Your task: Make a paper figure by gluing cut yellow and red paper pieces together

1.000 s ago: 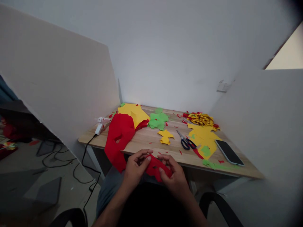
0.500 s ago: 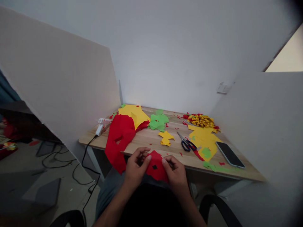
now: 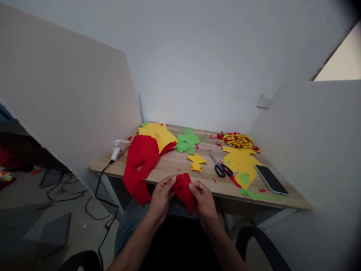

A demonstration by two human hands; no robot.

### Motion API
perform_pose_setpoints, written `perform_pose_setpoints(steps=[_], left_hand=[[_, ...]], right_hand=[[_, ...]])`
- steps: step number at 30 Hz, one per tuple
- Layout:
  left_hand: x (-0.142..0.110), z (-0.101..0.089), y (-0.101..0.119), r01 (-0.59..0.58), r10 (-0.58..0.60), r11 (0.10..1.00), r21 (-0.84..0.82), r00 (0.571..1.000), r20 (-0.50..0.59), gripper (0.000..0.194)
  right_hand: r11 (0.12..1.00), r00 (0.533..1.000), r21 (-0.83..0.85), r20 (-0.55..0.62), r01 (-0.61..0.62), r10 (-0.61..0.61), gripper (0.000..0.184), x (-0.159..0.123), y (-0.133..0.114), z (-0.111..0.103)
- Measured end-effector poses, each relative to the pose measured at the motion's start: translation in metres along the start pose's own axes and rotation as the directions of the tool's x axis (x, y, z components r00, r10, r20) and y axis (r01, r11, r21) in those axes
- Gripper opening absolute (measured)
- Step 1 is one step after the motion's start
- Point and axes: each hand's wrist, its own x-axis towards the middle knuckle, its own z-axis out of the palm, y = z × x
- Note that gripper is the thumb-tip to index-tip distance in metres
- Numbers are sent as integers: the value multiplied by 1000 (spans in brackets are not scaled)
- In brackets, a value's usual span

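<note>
A small piece of red felt-like sheet (image 3: 184, 190) with a hole cut in it is stretched between my two hands, just off the table's front edge. My left hand (image 3: 162, 197) pinches its left side between thumb and fingers. On the opposite side, my right hand (image 3: 203, 199) is closed on its edge. Past my hands lie yellow cut-out pieces (image 3: 196, 162) and scissors (image 3: 220, 168) with dark handles. A large red sheet (image 3: 141, 158) with a slot in it hangs over the table edge beside my left hand.
A white glue gun (image 3: 117, 149) with a black cord lies at the table's left end. Yellow sheets (image 3: 239, 163), a yellow-and-red ruffled bundle (image 3: 237, 140) and a phone (image 3: 271, 180) occupy the right. Green pieces (image 3: 187, 143) lie mid-table. Panels stand on both sides.
The small red piece has been turned and bunched, so its hole looks narrower and its lower end hangs to the right. Both hands still grip it. The camera view has shifted slightly.
</note>
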Motion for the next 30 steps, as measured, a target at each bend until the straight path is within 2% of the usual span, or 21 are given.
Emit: perform_pose_setpoints(steps=[2, 4, 6, 8, 10, 11, 12, 13, 14, 15, 17, 20, 23, 25, 27, 30], left_hand=[[2, 0, -5, 32, -26, 990, -136, 999, 45, 36], [3, 1, -10, 95, -61, 969, -230, 987, 151, 40], [3, 3, -15, 145, -81, 954, -261, 967, 243, 44], [4, 6, -19, 156, -85, 953, -258, 960, 266, 47], [4, 9, -21, 145, -83, 953, -266, 970, 231, 49], [4, 10, -21, 145, -89, 950, -278, 974, 206, 48], [3, 11, -20, 150, -98, 944, -295, 978, 185, 47], [3, 10, -19, 160, -111, 936, -314, 980, 166, 46], [2, 9, -16, 175, -129, 926, -333, 979, 157, 44], [1, 8, -14, 192, -145, 917, -351, 977, 156, 44], [-1, 5, -7, 217, -164, 898, -382, 972, 167, 46], [-3, 3, 2, 234, -179, 880, -413, 970, 167, 48], [-4, 6, 9, 226, -201, 885, -407, 974, 105, 47], [-4, 9, 11, 213, -209, 896, -389, 976, 54, 45], [-4, 11, 13, 194, -204, 908, -371, 979, 12, 43], [-3, 10, 12, 165, -195, 916, -366, 980, -45, 41]], right_hand=[[999, 1000, 32, 19, -4, 4, 36, 1, 0, 0], [997, 1000, 79, 15, -3, 2, 34, 2, 1, 1], [995, 1000, 95, -4, 7, -6, 35, 3, 4, 4], [997, 1000, 69, -11, 25, -25, 36, 4, 8, 6], [995, 996, -51, -3, 84, -84, 36, 8, 9, 3], [970, 991, -206, -9, 129, -134, 35, 13, 7, -2], [904, 982, -395, -19, 165, -188, 35, 19, 2, -9], [769, 967, -615, -38, 176, -251, 37, 28, -4, -19], [524, 945, -843, -66, 120, -322, 39, 38, -12, -30], [430, 928, -901, -110, 58, -357, 36, 50, -21, -43], [316, 905, -948, -175, -48, -387, 36, 76, -36, -70], [159, 918, -970, -226, -182, -326, 40, 110, -47, -102], [50, 940, -970, -241, -236, -240, 41, 131, -47, -118], [15, 951, -971, -237, -239, -199, 42, 139, -45, -125], [14, 960, -973, -230, -231, -160, 38, 144, -46, -129], [72, 965, -973, -226, -218, -130, 36, 150, -50, -136]])
